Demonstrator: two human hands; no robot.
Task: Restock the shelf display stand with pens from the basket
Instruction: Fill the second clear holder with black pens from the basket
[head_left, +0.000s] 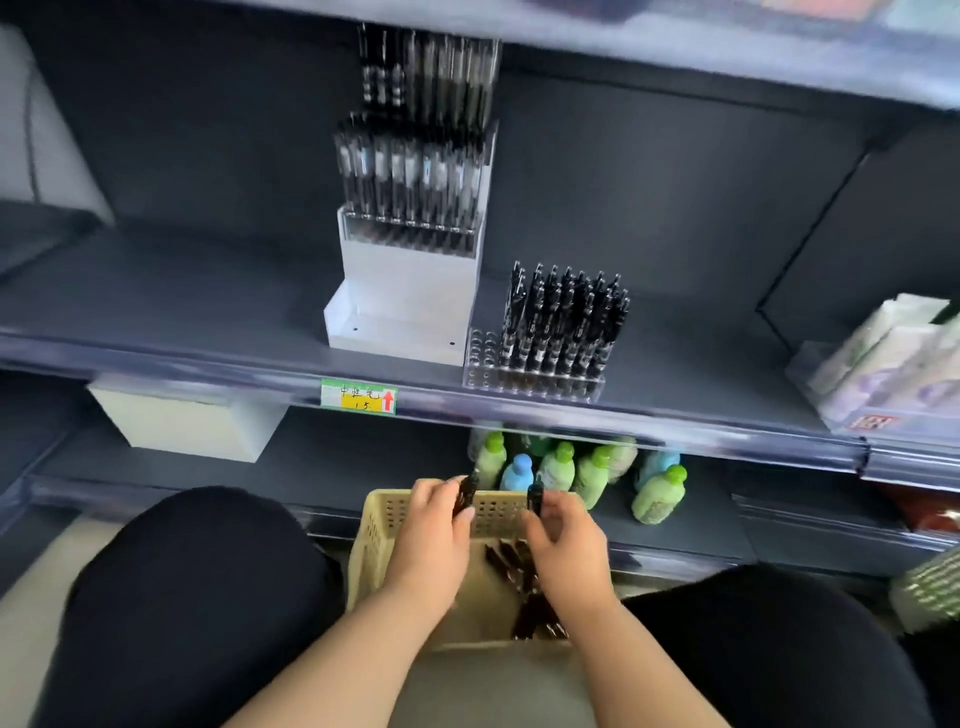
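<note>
the person crouches before the shelving, knees to either side of a beige perforated basket (395, 525) that sits on the floor between them. both hands are over the basket. the left hand (434, 535) has its fingers curled around one dark pen (466, 493), which stands nearly upright with its top end projecting above the knuckles, just over the basket's far rim. the right hand (563, 545) pinches a second dark pen (535, 496) between thumb and fingers, also close to upright, its upper end clear of the fingertips. the two held pens are near each other but apart. below and between the hands, a loose pile of pens (519, 587) lies flat on the basket floor, mostly toward the right side and partly hidden by the right hand. on the middle shelf (182, 306), a clear perforated display stand (530, 387) sits at the front edge; black pens (566, 322) stand upright in its rear and right holes, while holes at its left end and along its front row show open. just to its left is a white tiered holder (405, 312) with rows of blurred pens in its upper tiers. a yellow price tag (359, 397) is fixed on the shelf edge. green and blue bottles (561, 467) stand on the lower shelf behind the basket.
</note>
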